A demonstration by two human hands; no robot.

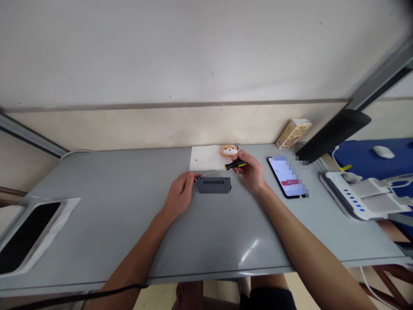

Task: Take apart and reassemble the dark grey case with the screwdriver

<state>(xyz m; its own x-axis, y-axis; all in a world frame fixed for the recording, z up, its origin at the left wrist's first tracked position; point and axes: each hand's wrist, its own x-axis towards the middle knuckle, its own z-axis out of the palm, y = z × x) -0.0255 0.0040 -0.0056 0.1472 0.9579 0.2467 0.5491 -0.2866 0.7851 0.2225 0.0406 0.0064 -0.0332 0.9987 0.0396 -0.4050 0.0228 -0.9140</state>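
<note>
Grey desk under vented box lengthwise left-to-right, screwdriver tip leftward.

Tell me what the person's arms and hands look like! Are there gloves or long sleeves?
No gloves! The left hand and right hand are bare. No sleeves show on the left forearm or right forearm, and I see no watch or bracelet. A thin dark cable crosses the left forearm low in the picture.

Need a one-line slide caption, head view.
Right hand holding a screwdriver, tip near the left end of a slotted dark grey box, left hand at that same end.
</note>
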